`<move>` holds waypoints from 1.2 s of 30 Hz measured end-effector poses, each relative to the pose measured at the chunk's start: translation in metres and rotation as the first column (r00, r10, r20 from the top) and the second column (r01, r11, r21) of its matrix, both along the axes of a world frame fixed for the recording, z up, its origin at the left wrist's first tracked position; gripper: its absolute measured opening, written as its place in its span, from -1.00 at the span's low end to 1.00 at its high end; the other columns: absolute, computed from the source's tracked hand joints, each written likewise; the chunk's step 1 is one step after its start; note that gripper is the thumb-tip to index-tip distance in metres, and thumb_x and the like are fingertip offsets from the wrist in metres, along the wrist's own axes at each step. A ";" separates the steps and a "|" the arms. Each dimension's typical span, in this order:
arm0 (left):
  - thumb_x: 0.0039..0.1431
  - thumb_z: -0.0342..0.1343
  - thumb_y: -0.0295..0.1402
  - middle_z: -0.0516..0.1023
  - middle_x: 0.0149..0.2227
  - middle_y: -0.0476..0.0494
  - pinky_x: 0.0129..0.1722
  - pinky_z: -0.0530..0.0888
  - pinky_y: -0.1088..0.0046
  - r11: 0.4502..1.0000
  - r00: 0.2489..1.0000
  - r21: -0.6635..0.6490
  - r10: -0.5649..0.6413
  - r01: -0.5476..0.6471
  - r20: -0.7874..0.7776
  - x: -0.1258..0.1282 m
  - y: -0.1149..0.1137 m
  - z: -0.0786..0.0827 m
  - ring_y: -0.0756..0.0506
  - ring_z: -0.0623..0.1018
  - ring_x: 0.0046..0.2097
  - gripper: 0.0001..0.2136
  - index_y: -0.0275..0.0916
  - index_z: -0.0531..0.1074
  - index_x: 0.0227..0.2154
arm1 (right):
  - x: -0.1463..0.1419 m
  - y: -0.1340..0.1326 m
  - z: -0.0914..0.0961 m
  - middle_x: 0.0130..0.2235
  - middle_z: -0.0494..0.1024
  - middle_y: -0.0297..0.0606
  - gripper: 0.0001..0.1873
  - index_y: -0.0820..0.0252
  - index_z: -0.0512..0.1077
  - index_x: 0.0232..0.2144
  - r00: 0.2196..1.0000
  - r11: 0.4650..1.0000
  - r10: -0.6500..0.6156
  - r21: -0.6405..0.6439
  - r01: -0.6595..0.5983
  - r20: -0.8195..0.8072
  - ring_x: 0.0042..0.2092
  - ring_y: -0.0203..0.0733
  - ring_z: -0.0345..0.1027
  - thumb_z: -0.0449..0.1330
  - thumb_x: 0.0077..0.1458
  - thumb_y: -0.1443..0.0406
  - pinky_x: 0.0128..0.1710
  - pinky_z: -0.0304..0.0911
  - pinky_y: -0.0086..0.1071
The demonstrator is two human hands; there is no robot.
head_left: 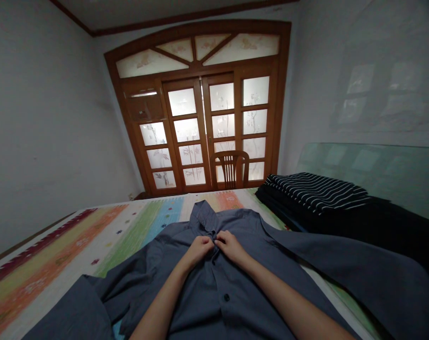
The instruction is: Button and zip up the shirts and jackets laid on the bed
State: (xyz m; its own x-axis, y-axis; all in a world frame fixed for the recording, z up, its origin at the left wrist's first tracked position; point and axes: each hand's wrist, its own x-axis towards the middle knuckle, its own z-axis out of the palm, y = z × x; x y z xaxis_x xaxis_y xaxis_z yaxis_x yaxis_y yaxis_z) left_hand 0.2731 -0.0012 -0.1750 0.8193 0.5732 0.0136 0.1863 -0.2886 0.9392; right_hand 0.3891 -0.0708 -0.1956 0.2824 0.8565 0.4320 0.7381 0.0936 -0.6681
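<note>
Left hand [199, 248] and right hand [229, 245], knuckles nearly touching, each grip pinched closed on front placket of blue-grey shirt [214, 283], just below collar [204, 213]. Shirt lies face up, spread across bed [94, 236] with striped multicoloured sheet. Folded stack of dark clothes [317, 191], striped top uppermost, near at right. Wooden chair [230, 167], glazed doors [207, 127] beyond.

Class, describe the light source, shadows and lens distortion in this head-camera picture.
Head view: backlight from the frosted door panes; wide-angle distortion bows the walls; the black clothing pile loses detail in shadow; left hand and right hand on the blue shirt look sharp.
</note>
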 end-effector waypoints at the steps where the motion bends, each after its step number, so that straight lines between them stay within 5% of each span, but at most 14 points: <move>1: -0.29 -0.10 -0.28 0.03 -0.75 0.14 -0.63 -0.04 0.55 1.000 1.000 -0.009 -0.002 0.002 0.002 0.000 0.000 0.000 0.11 0.03 -0.64 -0.84 -0.23 0.08 -0.77 | 0.000 0.000 0.000 -0.56 0.35 -0.37 -0.80 0.22 0.22 -0.69 1.000 1.000 -0.002 -0.001 0.002 0.000 -0.40 -0.27 0.18 0.06 -0.15 0.51 -0.37 0.07 -0.45; 11: -0.33 -0.10 -0.31 0.07 -0.74 0.12 -0.61 -0.03 0.55 0.993 0.997 -0.115 -0.023 0.032 0.075 0.005 -0.021 0.013 0.10 0.04 -0.63 -0.87 -0.27 0.17 -0.75 | -0.006 0.001 -0.004 -0.62 0.26 -0.39 -0.75 0.19 0.11 -0.76 0.999 0.999 -0.038 -0.017 0.039 0.037 -0.45 -0.28 0.14 -0.02 -0.31 0.59 -0.47 -0.01 -0.49; 20: -0.31 -0.13 -0.21 0.03 -0.74 0.15 -0.64 -0.02 0.56 0.960 0.951 -0.163 0.254 -0.227 0.174 -0.006 0.010 0.015 0.09 0.04 -0.65 -0.82 -0.23 0.13 -0.69 | 0.004 -0.004 0.006 -0.44 0.42 -0.21 -0.84 0.22 0.29 -0.58 0.959 0.958 -0.284 -0.035 0.283 -0.020 -0.32 -0.17 0.25 -0.04 -0.05 0.37 -0.33 0.10 -0.42; 30: -0.35 -0.11 -0.20 0.13 -0.71 0.09 -0.55 0.13 0.53 0.942 0.930 0.016 0.329 -0.336 0.164 -0.002 0.016 0.017 0.03 0.17 -0.57 -0.81 -0.23 0.14 -0.76 | -0.016 -0.018 0.035 -0.58 0.44 -0.21 -0.62 0.20 0.32 -0.69 0.932 0.902 -0.361 -0.239 0.359 0.038 -0.48 -0.13 0.31 -0.03 -0.05 0.08 -0.53 0.04 -0.41; 36: -0.25 -0.12 -0.27 0.15 -0.69 0.09 -0.54 0.14 0.53 0.918 0.937 0.191 0.328 -0.346 0.122 -0.004 0.011 0.030 0.02 0.20 -0.56 -0.84 -0.22 0.14 -0.75 | -0.042 -0.034 0.053 -0.50 0.49 -0.12 -0.71 0.21 0.41 -0.65 0.962 0.886 -0.175 -0.393 0.248 0.212 -0.42 -0.04 0.34 0.06 -0.15 0.13 -0.50 0.06 -0.37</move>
